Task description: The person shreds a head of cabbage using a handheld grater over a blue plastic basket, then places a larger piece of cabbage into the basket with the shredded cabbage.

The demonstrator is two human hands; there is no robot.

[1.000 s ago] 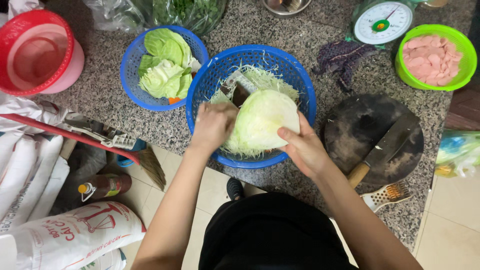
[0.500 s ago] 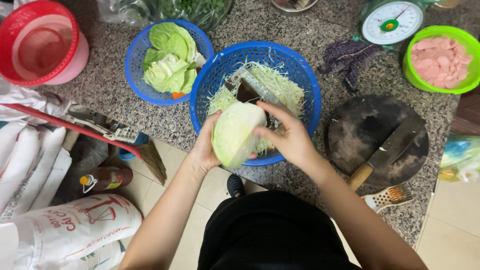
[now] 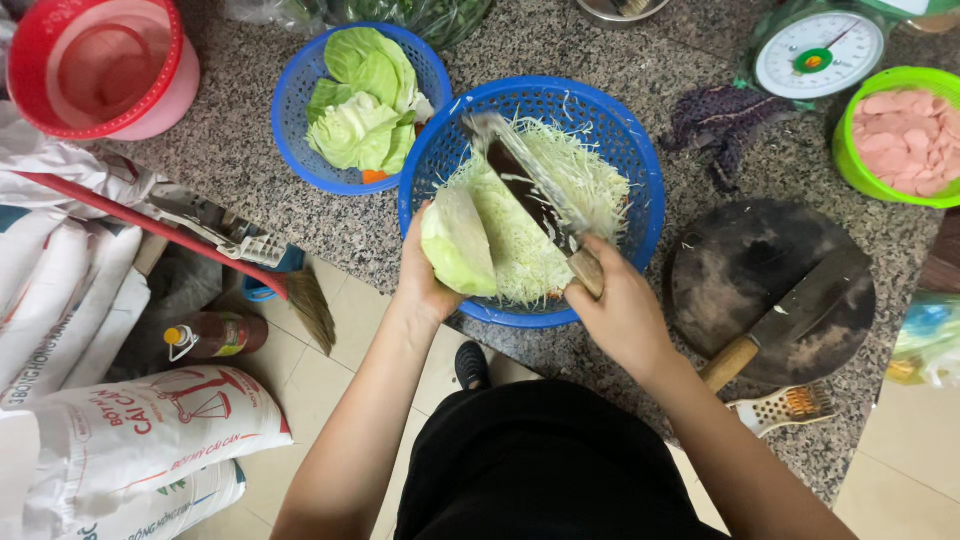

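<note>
My left hand [image 3: 420, 285] grips a pale green cabbage half [image 3: 458, 243] at the near left rim of a large blue basket [image 3: 620, 150]. The basket holds a heap of shredded cabbage [image 3: 560, 190]. My right hand [image 3: 620, 310] is closed on the wooden handle of a shredding knife [image 3: 530, 185], whose blade lies across the shreds and points to the far left. The cabbage's cut face is turned toward the blade.
A smaller blue basket [image 3: 300, 150] with cabbage leaves [image 3: 362, 105] stands at the left. To the right lie a round dark chopping board [image 3: 730, 270] with a cleaver [image 3: 790, 320], a green bowl [image 3: 850, 165] of pink slices, a kitchen scale [image 3: 818, 52]. A red basket [image 3: 90, 62] and sacks [image 3: 130, 430] sit left.
The cabbage half went from both hands into my left hand alone and moved to the basket's left rim. My right hand let go of it and took up the knife.
</note>
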